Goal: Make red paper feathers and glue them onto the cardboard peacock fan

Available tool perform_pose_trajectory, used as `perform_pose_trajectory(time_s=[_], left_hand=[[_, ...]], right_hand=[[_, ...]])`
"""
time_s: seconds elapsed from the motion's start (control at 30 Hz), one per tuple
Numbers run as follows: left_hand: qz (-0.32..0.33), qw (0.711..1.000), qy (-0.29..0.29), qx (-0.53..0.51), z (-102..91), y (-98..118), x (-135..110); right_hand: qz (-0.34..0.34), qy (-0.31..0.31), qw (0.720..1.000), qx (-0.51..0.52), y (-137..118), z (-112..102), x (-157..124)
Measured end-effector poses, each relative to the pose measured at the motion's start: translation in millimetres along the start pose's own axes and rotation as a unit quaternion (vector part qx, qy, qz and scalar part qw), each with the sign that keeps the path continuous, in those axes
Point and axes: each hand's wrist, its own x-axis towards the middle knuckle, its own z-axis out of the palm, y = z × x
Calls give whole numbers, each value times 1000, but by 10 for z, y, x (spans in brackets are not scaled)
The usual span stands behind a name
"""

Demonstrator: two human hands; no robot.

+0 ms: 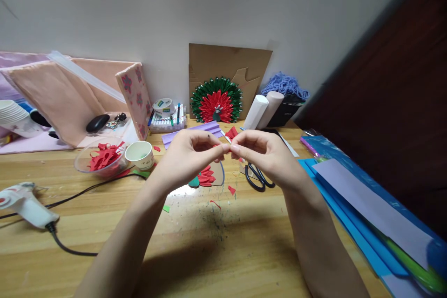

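My left hand (192, 153) and my right hand (261, 151) meet fingertip to fingertip above the table, both pinched closed. A small piece of red crepe paper (231, 133) shows at the fingertips, partly hidden by them. Below my hands lies a cardboard piece (219, 174) with red paper petals (206, 177) and a green paper shape (193, 181) on it; my left hand covers part of it. Black-handled scissors (256, 179) lie under my right hand. Red scraps (231, 190) are scattered nearby.
A glue gun (28, 207) with its cord lies left, near a bowl (78, 163) of red strips and a paper cup (139, 154). A cardboard panel (223, 60) with a green-and-red peacock (216, 102) leans on the wall. Blue sheets (349, 223) line the right edge.
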Motion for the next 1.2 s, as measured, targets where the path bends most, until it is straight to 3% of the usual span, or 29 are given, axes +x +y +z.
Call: perform_pose_trajectory(time_s=[0.1,0.2,0.27,0.37,0.87,1.1,1.2], left_hand=[[68,996,25,44,-12,-46,8],[198,973,63,98,-24,-101,31],[271,950,56,142,-28,-130,45],[319,931,36,175,-29,-155,56],[342,903,79,248,-70,-130,63],[253,961,55,93,-76,-52,14],[241,968,38,49,-78,-30,-11]], right_hand=[[15,10,1000,-7,13,-18,0],[40,10,999,-20,21,-23,4],[49,5,999,-24,23,-19,8],[52,-2,998,-23,24,-15,14],[62,-24,998,11,26,-109,5],[48,-10,998,29,17,-137,-10],[47,-5,998,38,16,-139,-23]])
